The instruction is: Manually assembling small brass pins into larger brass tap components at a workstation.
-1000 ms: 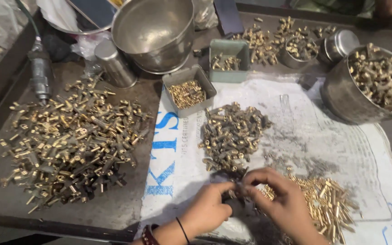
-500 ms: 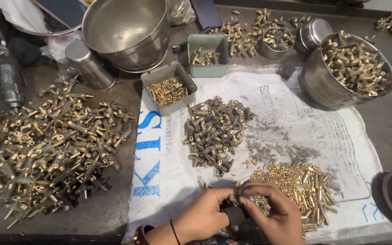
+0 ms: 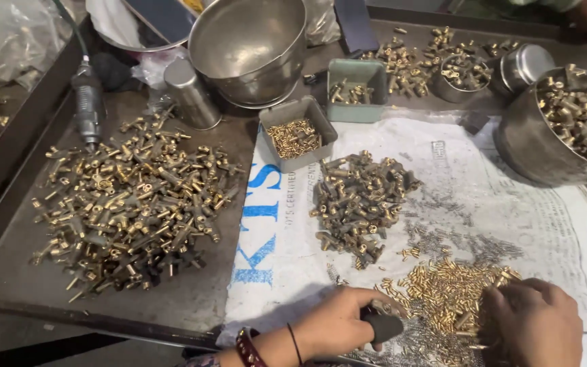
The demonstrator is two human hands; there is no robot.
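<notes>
- The left hand [image 3: 338, 323] is curling shut around a small dark grey handle-like piece [image 3: 382, 327], which is poking out past the thumb, low on the white printed sack sheet [image 3: 511, 224] that is covering the bench [image 3: 198, 299].
- The right hand [image 3: 531, 326] is resting palm down with its fingertips [image 3: 494, 299] dipping into the heap of small shiny brass pins [image 3: 450, 295]; I cannot tell whether it is pinching anything.
- The two hands are sitting apart, with the brass pins lying between them.
- A red bangle and a thin dark thread are showing on the left wrist.
- Further up the sheet, a mound of dull grey-and-brass fittings [image 3: 361, 200] is lying just above the pins.
- Left of the sheet, a big spread of brass T-shaped fittings [image 3: 130, 204] is covering the dark metal bench.
- A small grey rectangular tray of tiny brass bits [image 3: 298, 132] is sitting at the sheet's top corner, with a pale green plastic box [image 3: 356, 88] behind it.
- A large empty steel bowl [image 3: 249, 47] and a small steel cup [image 3: 191, 102] are standing at the back.
- On the right, a steel pot full of brass fittings [image 3: 565, 129] is resting on the sheet's edge.
</notes>
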